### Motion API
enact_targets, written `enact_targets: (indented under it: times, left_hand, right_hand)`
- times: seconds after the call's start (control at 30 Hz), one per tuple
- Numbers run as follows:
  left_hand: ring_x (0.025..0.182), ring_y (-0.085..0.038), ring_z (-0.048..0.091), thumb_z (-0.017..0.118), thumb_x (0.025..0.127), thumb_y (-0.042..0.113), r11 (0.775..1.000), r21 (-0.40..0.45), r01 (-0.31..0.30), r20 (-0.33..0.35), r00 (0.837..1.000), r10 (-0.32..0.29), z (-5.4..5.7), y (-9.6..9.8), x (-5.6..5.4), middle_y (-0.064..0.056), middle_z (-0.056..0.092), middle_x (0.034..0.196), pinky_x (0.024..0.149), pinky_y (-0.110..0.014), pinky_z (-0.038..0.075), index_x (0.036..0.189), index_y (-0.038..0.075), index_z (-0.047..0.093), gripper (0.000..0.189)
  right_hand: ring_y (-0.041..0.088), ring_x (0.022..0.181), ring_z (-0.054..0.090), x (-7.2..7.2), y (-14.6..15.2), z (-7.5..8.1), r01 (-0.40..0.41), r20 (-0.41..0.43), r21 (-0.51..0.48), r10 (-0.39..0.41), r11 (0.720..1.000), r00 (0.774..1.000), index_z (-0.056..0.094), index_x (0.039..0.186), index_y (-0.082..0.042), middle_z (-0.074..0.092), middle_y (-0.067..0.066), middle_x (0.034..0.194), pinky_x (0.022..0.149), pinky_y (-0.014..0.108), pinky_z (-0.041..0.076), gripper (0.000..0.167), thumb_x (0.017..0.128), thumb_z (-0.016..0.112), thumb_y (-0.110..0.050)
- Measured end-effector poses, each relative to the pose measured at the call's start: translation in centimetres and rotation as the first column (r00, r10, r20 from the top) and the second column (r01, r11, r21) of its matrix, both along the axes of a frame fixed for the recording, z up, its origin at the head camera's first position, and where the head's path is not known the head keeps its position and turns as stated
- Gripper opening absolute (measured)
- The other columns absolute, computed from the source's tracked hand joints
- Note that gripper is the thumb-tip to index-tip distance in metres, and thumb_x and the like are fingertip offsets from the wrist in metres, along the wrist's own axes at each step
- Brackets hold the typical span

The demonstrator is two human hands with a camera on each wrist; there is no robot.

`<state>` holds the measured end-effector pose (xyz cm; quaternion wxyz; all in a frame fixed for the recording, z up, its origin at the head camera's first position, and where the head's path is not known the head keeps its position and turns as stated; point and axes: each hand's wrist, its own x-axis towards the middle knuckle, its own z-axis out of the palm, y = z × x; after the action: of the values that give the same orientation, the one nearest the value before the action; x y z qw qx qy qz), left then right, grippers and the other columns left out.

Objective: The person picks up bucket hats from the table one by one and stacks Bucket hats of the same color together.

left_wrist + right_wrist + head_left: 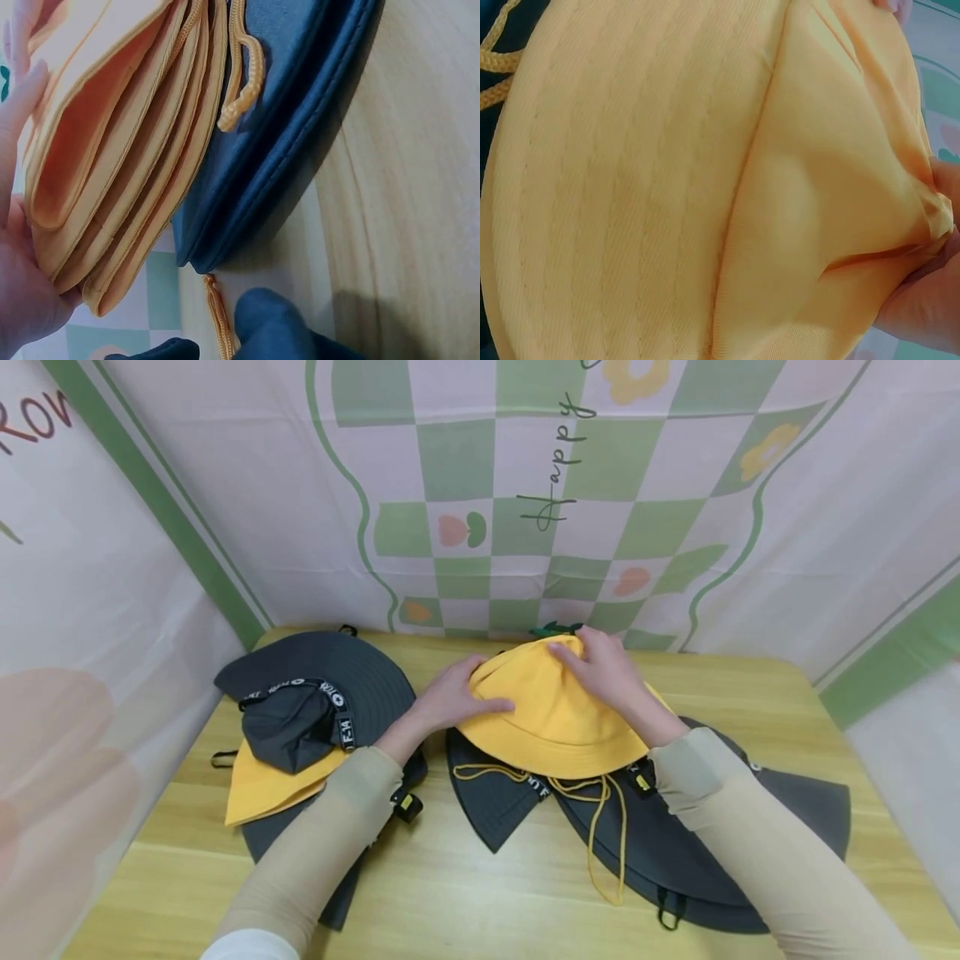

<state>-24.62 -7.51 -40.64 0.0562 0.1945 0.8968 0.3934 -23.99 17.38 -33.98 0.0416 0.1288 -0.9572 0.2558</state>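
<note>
A yellow bucket hat [540,710] lies between both hands in the head view, above dark sun hats. Its yellow cord [600,827] hangs down in front. My left hand [450,697] grips the hat's left side, thumb on the outside. Several layered yellow brims [127,150] show beside that hand in the left wrist view. The right hand [611,672] pinches the top of the crown; the right wrist view shows the cloth [832,187] puckered between thumb and fingers [922,307]. Beneath are dark hats [660,843] with wide flaps.
On the table's left sits another pile: a dark hat [375,672] with a lettered band, a yellow piece [262,785] and more dark cloth under it. A black buckle [408,807] sticks out there. A checkered cloth backdrop [457,460] rises behind the wooden table [450,902].
</note>
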Motion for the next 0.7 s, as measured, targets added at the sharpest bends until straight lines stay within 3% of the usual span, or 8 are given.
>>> enact_targets:
  times: [0.37,0.5,0.57,0.63,0.7]
  left_hand:
    - [0.100,-0.020,0.062,0.079,0.081,0.052,1.000,0.011,-0.005,-0.005,1.000,0.005,0.1,0.0,0.1,-0.004,0.066,0.119,0.088,-0.038,0.051,0.134,0.015,0.056,0.068]
    - [0.103,-0.022,0.062,0.078,0.085,0.046,1.000,0.008,0.002,-0.024,1.000,-0.002,0.1,0.0,0.2,-0.006,0.067,0.121,0.090,-0.040,0.050,0.133,0.014,0.058,0.061]
    - [0.107,-0.022,0.062,0.077,0.086,0.044,1.000,0.004,0.007,-0.032,0.999,-0.007,0.1,0.0,0.1,-0.006,0.066,0.124,0.093,-0.041,0.050,0.134,0.014,0.057,0.059]
    - [0.111,-0.023,0.062,0.076,0.088,0.042,1.000,-0.001,0.014,-0.038,0.999,-0.014,0.1,0.0,0.2,-0.006,0.065,0.128,0.096,-0.042,0.050,0.136,0.014,0.057,0.058]
    - [0.114,-0.023,0.062,0.074,0.090,0.040,1.000,-0.001,0.023,-0.044,0.999,-0.023,0.2,0.0,0.2,-0.006,0.065,0.131,0.098,-0.042,0.050,0.137,0.015,0.056,0.057]
  right_hand:
    - [0.020,0.054,0.036,-0.2,0.0,-0.1,-0.032,0.011,-0.004,0.032,0.999,0.999,0.052,0.090,-0.001,0.037,0.005,0.066,0.057,0.033,0.033,0.044,0.104,0.050,-0.043]
    - [0.021,0.055,0.035,-0.4,0.6,-0.3,-0.063,0.012,-0.031,0.063,0.998,0.998,0.055,0.104,0.003,0.040,0.009,0.068,0.059,0.035,0.033,0.043,0.105,0.050,-0.040]
    - [0.027,0.065,0.046,-0.5,1.1,-0.3,-0.071,0.015,-0.056,0.072,0.996,0.997,0.057,0.114,0.004,0.051,0.015,0.080,0.067,0.041,0.040,0.045,0.105,0.050,-0.039]
    - [0.035,0.085,0.055,-0.5,1.6,-0.4,-0.070,0.030,-0.082,0.073,0.994,0.997,0.056,0.122,0.004,0.059,0.023,0.101,0.081,0.048,0.045,0.048,0.105,0.049,-0.040]
    - [0.039,0.107,0.056,-0.5,2.3,-0.5,-0.063,0.064,-0.097,0.069,0.993,0.996,0.054,0.130,0.003,0.059,0.025,0.121,0.095,0.053,0.044,0.054,0.105,0.048,-0.043]
